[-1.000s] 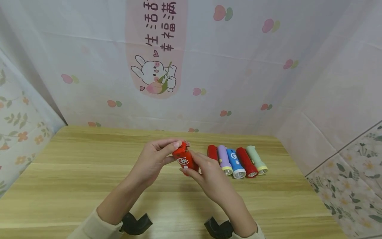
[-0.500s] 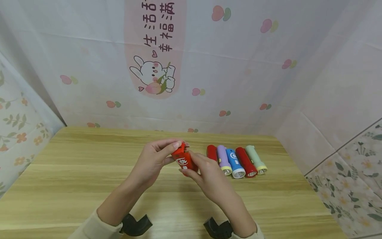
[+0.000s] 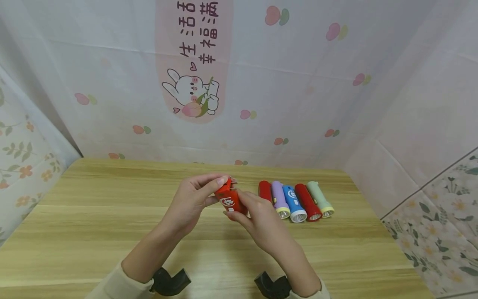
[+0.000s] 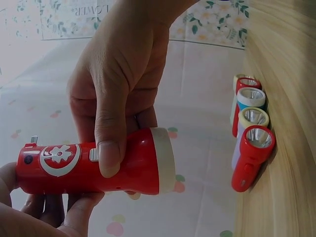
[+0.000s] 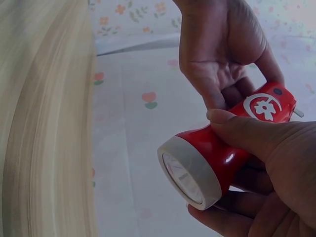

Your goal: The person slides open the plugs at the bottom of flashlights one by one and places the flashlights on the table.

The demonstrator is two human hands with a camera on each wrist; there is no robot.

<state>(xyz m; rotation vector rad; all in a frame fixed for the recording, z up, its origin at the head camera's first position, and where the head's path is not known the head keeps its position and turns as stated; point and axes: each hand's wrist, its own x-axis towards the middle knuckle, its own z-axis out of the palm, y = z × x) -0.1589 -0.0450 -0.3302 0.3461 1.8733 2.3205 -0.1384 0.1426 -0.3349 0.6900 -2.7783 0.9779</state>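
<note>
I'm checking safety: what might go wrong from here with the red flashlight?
The red, white-rimmed flashlight, held above the pale wooden table, might slip and drop. Its bare metal prongs could scrape the left hand. The thumb of the right hand, at the white switch, may press it.

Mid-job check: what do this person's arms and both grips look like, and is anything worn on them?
The left grip and right grip are ungloved, and no rings show. The left sleeve and right sleeve are plain light beige. Next to these sit a bent, stubby black left attachment and a similar right attachment. No cables show.
</note>
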